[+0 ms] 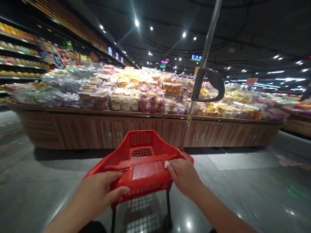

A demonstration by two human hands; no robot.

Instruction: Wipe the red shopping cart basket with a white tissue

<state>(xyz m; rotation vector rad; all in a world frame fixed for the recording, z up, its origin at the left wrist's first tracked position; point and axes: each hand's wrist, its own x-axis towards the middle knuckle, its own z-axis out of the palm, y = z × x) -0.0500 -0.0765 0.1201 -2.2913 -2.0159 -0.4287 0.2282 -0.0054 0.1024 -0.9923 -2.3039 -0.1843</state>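
Two hands show at the bottom of the frame: one left hand (94, 194) and one right hand (184, 177). Between them sits one red cart (139, 158), with two dark legs (168, 208) visible below it. One steel pole (209, 38) carries one black handle (209, 85). Ahead stands one wooden display (90, 129). At upper left are one person (94, 58), three blue signs (110, 51) and about six shelves (11, 49). One more blue sign (196, 57) shows top centre.
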